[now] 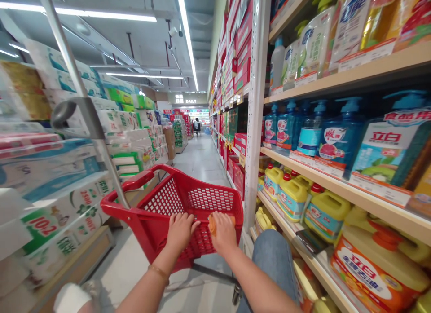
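A red plastic shopping basket cart (148, 218) with perforated sides stands in front of me. My left hand (182, 230) rests on its near rim, with the fingers bent over the edge. Just to the right, my right hand (222, 232) is wrapped round an orange item (212, 224) at the same rim. That item is mostly covered by the hand, so I cannot tell what it is. Little of the basket's inside shows past my hands, and its floor is hidden. A grey metal pole (62, 39) with a dark grey grip rises at the cart's left side.
Shelves at the right hold blue pump bottles (336, 129) and yellow jugs (292, 194). Stacked paper packs (70, 218) line the left. Ahead runs a pale aisle floor (198, 156), with a distant person (197, 124). A denim-covered knee (274, 259) is beside the lower shelf.
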Tool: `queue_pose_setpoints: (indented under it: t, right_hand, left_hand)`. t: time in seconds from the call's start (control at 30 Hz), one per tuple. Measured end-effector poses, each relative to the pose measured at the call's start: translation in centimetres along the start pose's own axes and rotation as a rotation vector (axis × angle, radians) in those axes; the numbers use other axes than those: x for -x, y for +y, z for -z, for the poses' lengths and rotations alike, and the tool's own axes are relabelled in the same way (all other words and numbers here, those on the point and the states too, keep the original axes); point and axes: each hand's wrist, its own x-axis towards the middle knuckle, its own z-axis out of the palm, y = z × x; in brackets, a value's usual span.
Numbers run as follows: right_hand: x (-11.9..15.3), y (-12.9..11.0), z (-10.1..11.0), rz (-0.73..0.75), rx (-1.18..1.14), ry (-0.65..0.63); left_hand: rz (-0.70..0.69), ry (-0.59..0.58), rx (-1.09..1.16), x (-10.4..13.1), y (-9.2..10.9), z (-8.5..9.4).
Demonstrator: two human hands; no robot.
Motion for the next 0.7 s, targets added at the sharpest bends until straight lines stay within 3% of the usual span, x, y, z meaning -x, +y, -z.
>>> queue_pose_setpoints:
  t: [0.1,0.23,0.33,0.5,0.7]
  right_hand:
    - [-0.1,0.9,0.1,0.062,-0.041,-0.007]
    - [-1.0,2.9,1.1,-0.103,-0.004,0.008]
    - [-1.3,2.1,0.5,-0.121,0.003,0.029]
    - [-1.3,0.2,-1.3,0.101,-0.094,0.023]
    - [-3.1,1.5,-1.0,-0.065,-0.089,0.093]
  left_hand:
    - [0.023,-0.030,-0.106,0.4,-1.2,1.7]
    - [0.070,-0.010,-0.238,0.9,-3.1,3.3]
    - [0.085,-0.009,-0.257,0.9,-2.4,3.3]
    - [0.071,-0.005,-0.219,1.0,-1.0,3.7]
    - [0.154,0.050,-0.257,1.9,-1.4,6.1]
